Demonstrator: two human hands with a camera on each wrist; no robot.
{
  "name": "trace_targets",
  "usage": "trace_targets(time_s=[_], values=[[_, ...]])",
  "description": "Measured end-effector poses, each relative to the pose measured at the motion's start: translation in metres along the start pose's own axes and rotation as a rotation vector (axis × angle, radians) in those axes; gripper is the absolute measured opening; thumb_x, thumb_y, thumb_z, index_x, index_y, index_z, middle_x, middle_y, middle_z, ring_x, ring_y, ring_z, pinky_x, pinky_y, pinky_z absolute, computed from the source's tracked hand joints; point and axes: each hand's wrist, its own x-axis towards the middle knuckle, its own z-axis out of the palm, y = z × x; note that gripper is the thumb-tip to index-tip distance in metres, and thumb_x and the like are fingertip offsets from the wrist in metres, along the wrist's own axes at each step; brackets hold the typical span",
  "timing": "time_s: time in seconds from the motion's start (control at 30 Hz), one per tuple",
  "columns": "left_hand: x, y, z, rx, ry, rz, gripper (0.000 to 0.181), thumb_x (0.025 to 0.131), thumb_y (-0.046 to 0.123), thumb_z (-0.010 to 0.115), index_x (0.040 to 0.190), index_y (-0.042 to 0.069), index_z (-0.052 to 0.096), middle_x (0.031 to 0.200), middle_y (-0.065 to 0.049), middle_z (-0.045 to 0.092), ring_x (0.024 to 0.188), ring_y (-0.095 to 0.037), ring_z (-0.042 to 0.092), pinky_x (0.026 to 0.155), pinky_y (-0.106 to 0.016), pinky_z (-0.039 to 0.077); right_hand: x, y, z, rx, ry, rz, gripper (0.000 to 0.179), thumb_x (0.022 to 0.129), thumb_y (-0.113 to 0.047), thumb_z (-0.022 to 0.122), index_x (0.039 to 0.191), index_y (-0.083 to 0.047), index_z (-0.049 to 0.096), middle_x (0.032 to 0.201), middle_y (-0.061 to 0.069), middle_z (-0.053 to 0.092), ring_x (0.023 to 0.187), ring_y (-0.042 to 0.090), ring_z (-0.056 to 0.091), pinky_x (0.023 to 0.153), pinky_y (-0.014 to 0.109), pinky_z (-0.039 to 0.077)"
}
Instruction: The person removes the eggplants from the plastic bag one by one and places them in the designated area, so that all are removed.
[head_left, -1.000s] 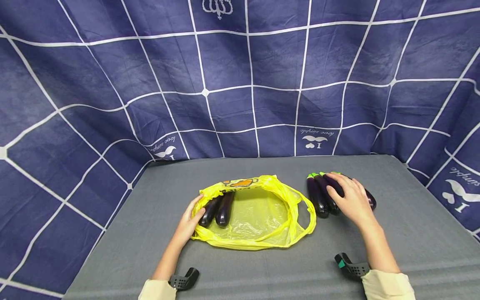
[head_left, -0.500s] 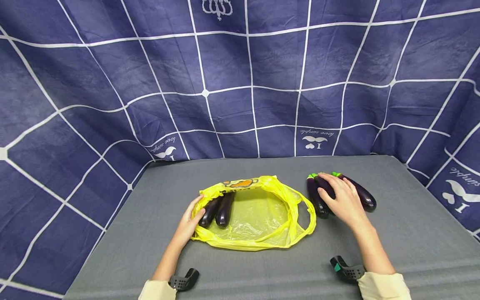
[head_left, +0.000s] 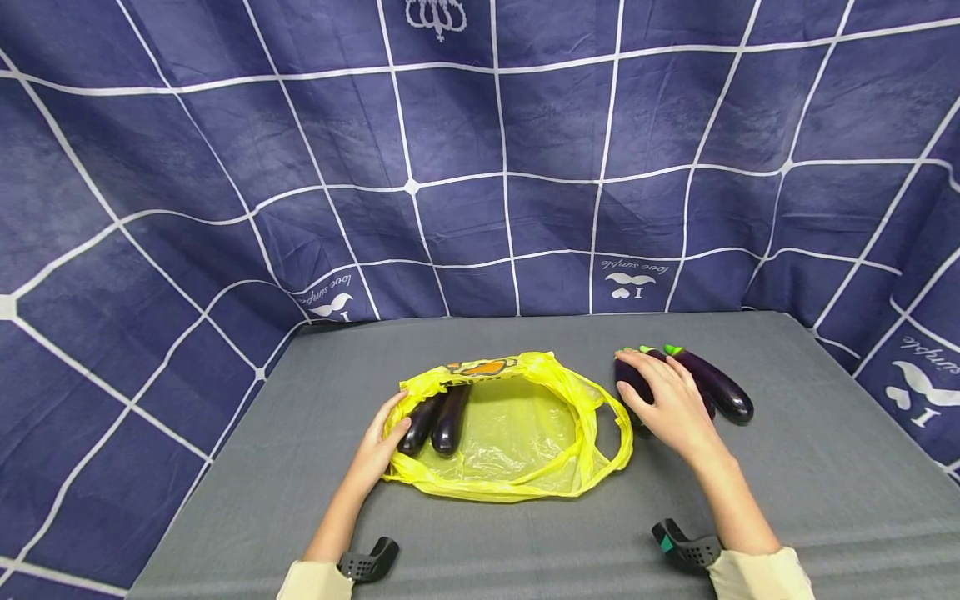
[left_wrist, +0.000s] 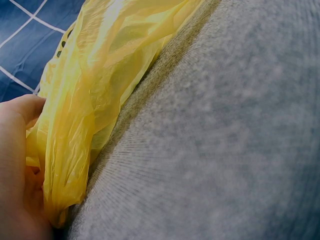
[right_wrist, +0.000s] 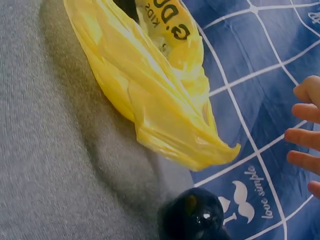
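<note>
A yellow plastic bag (head_left: 517,483) lies with its mouth wide, two dark eggplants (head_left: 450,421) inside at its left. My left hand (head_left: 375,446) grips the bag's left rim, thumb inside and fingers outside; the left wrist view shows the gathered film (left_wrist: 70,140) between them. To the right of the bag, my right hand (head_left: 671,408) is over several eggplants with green stem ends, fingers spread and loosely bent. One eggplant (head_left: 723,392) lies to the right of that hand. In the right wrist view, an eggplant's rounded end (right_wrist: 192,215) sits apart from the fingertips (right_wrist: 300,135).
A grey cloth-covered table (head_left: 525,550) carries everything. Blue curtains with white lines (head_left: 555,208) rise along its back and sides. The bag's loop handle (head_left: 618,437) sticks out toward the right-hand eggplants.
My right hand has moved left across the eggplants, uncovering the rightmost one and covering more of the leftmost. The left hand, the bag and the eggplants inside it look unchanged.
</note>
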Motion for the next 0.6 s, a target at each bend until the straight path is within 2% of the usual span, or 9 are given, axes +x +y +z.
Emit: trace_targets(time_s=[0.37,0.47,0.6], values=[[0.001,-0.001,0.0,-0.003,0.0,0.001,0.047,0.093,0.023,0.05,0.138,0.016,0.037,0.146,-0.01,0.033,0.137,-0.027,0.02,0.11,-0.053,0.013,0.001,-0.013,0.006,-0.012,0.017,-0.077,0.039,0.085,-0.022,0.059,0.123,-0.013,0.054,0.123,0.011,0.058,0.117,0.026,0.049,0.105,0.047,0.022],[-0.003,0.012,0.0,-0.008,-0.008,-0.015,0.047,0.094,0.018,0.049,0.138,0.011,0.036,0.146,-0.014,0.032,0.137,-0.029,0.019,0.11,-0.054,0.013,0.001,-0.017,0.009,-0.017,0.016,-0.099,0.04,0.085,-0.023,0.06,0.123,-0.014,0.054,0.123,0.008,0.058,0.116,0.024,0.05,0.105,0.047,0.022],[-0.003,0.012,0.0,-0.005,-0.009,-0.025,0.047,0.094,0.019,0.049,0.138,0.012,0.036,0.146,-0.013,0.031,0.137,-0.029,0.019,0.11,-0.054,0.012,0.0,-0.023,0.012,-0.017,0.012,-0.13,0.04,0.084,-0.024,0.06,0.123,-0.015,0.055,0.123,0.006,0.059,0.116,0.023,0.051,0.106,0.047,0.022]])
